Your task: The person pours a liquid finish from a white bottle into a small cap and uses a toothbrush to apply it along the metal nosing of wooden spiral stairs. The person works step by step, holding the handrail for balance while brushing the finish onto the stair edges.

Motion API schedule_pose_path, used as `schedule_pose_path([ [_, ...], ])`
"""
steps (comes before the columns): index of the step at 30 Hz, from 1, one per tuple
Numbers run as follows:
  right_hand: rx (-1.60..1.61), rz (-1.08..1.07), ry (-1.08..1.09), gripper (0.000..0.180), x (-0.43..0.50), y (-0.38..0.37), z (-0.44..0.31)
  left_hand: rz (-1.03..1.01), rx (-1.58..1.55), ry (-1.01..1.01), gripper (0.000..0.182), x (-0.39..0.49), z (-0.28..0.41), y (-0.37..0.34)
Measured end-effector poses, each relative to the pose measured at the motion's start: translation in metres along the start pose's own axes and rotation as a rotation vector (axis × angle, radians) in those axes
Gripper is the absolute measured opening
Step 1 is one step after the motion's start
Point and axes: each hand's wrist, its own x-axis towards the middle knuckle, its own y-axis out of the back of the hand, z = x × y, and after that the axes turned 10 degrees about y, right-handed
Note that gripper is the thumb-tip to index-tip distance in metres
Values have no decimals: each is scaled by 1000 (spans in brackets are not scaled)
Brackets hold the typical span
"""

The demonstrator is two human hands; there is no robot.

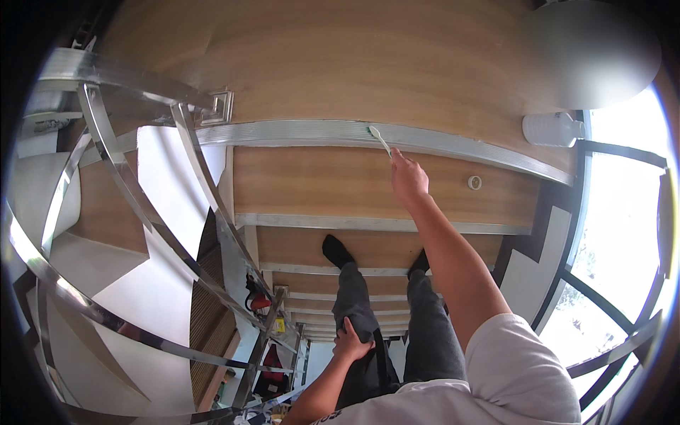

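My right hand (410,176) grips the handle of a white toothbrush (380,139). Its green-tinged bristles rest on the ribbed metal nosing (297,133) along the edge of the top wooden step. Lower down, my left hand (353,342) lies on the knee of my dark grey trousers (353,297), with no object seen in it. My feet in black socks (336,252) are on a lower stair, the right one partly hidden behind my forearm. On the tread between stands a small round white cap (474,183), hollow side up.
A white plastic bottle (550,130) lies on its side at the right of the upper floor, by the window (611,212). Polished metal railings (154,223) curve along the left. Several wooden steps with metal nosings (382,223) descend behind my feet.
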Motion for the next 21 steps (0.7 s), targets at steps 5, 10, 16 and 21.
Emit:
schedule_pose_path([
  [5, 160, -29, -3, 30, 24, -21, -10, 35, 51, -5, 119, 4, 6, -25],
  [10, 63, -18, 67, 31, 27, -25, -38, 57, 31, -19, 120, 10, 6, -35],
  [16, 20, 93, -165, 33, -24, 2, 108, 55, 53, -3, 121, 8, 1, -38],
  [21, -94, 248, -391, 32, -51, 38, 168, 39, 58, -26, 120, 11, -2, -36],
])
